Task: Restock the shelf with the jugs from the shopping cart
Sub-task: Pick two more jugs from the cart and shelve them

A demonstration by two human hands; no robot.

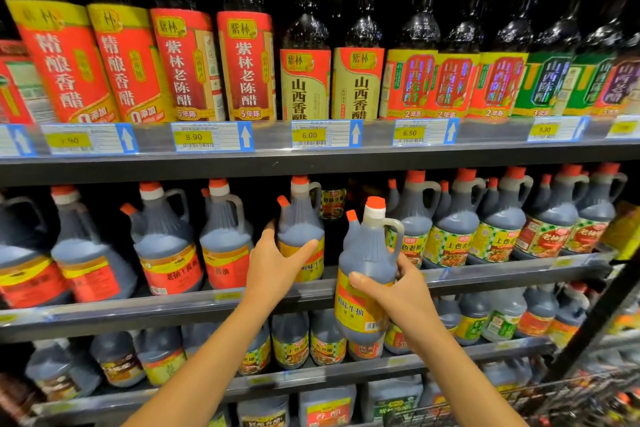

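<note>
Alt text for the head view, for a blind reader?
The right hand holds a dark plastic jug with a yellow label before the grey middle shelf; the left hand grips a matching jug standing there.

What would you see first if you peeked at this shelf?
In the middle, the right hand holds up a dark plastic jug with an orange cap and yellow label. Beside it, the left hand grips a matching dark jug standing on the middle shelf. Above, tall dark glass bottles with red labels line the top shelf.

You're looking at the nearest jug [367, 253] showing dark brown, wearing an orange cap [375, 203] and yellow-red label [356, 308]; price tags [309, 135] are glowing yellow.
</note>
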